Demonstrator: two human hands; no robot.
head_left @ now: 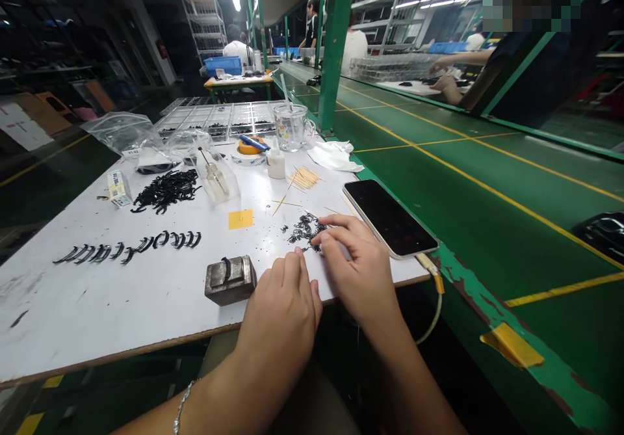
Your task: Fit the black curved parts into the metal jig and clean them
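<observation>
My right hand (358,263) lies at lower centre of the frame, palm down on the white table (121,305), fingers loosely bunched with the tips at the edge of a small scatter of tiny black parts (305,230). Whether the tips pinch one of them I cannot tell; they are too small. My left hand (283,305) sits just beside the right, near the table's front edge, fingers curled inward and pressed together, knuckles up. I cannot tell if it holds anything.

The black parts sit centre frame, just above my right fingertips. A metal block (230,279) stands just left of my left hand. A phone (390,217), screen dark, lies just right of my right hand, at the table's right edge, with a cable at its lower end.

Further left, a row of curved black pieces (129,248) is laid out in a line. Above it lies a heap of black pieces (166,191), with a small box (118,186) to its left. A yellow note (240,218) lies mid-table. Toothpicks (302,178), a small white bottle (275,162) and a glass mug (291,126) stand toward upper centre. Clear bags (129,132) lie at upper left.

Other people work at benches in the upper right background.
</observation>
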